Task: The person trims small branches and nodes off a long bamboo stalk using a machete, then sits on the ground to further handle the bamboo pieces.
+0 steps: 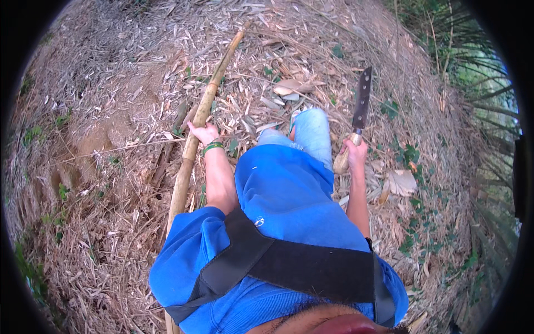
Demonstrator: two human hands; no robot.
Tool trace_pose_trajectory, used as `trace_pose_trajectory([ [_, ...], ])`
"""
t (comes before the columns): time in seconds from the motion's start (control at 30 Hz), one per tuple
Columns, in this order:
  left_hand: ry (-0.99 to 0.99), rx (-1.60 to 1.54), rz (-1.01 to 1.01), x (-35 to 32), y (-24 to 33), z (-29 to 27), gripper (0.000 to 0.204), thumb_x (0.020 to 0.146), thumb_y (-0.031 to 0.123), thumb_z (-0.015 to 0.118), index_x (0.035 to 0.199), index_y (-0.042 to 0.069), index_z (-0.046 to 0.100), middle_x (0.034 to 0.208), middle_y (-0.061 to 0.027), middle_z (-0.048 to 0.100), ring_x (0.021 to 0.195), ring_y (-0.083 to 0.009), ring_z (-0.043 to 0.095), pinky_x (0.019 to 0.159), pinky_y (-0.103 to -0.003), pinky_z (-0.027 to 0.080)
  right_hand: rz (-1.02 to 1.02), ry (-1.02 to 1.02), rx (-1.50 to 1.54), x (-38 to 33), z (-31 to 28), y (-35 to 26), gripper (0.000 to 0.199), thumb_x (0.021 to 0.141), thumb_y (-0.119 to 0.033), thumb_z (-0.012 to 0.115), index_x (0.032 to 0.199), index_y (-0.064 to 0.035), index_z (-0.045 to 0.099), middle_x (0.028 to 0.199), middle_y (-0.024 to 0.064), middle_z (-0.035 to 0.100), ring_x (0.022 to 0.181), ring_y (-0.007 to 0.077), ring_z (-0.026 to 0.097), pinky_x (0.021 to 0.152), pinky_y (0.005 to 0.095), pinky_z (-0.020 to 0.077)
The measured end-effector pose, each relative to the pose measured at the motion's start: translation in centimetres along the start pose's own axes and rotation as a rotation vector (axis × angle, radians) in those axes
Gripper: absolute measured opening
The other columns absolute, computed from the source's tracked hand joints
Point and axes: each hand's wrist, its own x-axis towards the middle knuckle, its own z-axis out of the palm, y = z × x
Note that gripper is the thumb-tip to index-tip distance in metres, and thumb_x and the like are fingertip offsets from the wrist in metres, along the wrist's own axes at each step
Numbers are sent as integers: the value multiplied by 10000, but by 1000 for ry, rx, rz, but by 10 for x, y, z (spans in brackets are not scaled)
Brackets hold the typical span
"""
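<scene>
Left hand (203, 133): clasps a long bamboo pole (207, 103) lying over leaf litter.
Right hand (354, 151): grips a machete (361, 108), blade pointing away.

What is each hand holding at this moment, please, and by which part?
Left hand grips the bamboo pole partway along its length; right hand holds the machete by its wooden handle.

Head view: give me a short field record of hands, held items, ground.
left hand: closed around a bamboo pole, mid-length
pole pose: long, slanting away over the ground
left wrist: green band
right hand: closed on the wooden handle of a machete
blade: dark, pointing up and away
ground: dry leaves and straw, green plants at right
</scene>
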Motion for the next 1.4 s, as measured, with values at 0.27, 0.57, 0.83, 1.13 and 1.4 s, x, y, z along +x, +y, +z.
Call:
trace_pose_trajectory([
  [0.27,-19,-104,-147,-54,-31,-18,409,949,453,566,1109,78,601,1012,-104,665,902,-209,616,743,-330,529,49,-215,-126,64,35,6,165,772,-79,703,857,-4,584,641,70,604,501,157,582,481,298,477],
  [0.57,-359,-360,-4,-179,-92,29,502,902,448,625,1254,94,568,1214,-126,625,1080,-217,602,904,-358,525,343,-706,12,120,213,34,236,830,-138,747,959,-1,606,814,105,665,693,183,650,626,327,540],
  [0.83,-367,-385,139,-266,-109,27,444,972,454,541,1215,84,588,1147,-102,650,1066,-235,606,900,-391,510,550,-814,142,129,268,83,414,797,-173,786,1128,-2,606,1012,126,671,870,272,680,798,407,571],
  [1.13,-216,-331,765,-369,-54,-17,482,935,476,586,1229,93,574,1152,-114,651,1093,-253,596,979,-442,458,582,-649,186,157,265,47,443,822,-99,744,1204,10,549,1079,145,645,947,312,662,835,483,563],
  [1.4,-60,-344,1208,-466,25,-36,523,903,495,625,1241,101,563,1156,-125,653,1117,-269,587,1049,-487,411,408,-547,213,223,290,-6,458,808,-85,758,1195,38,545,1095,152,643,993,308,650,903,450,544],
])
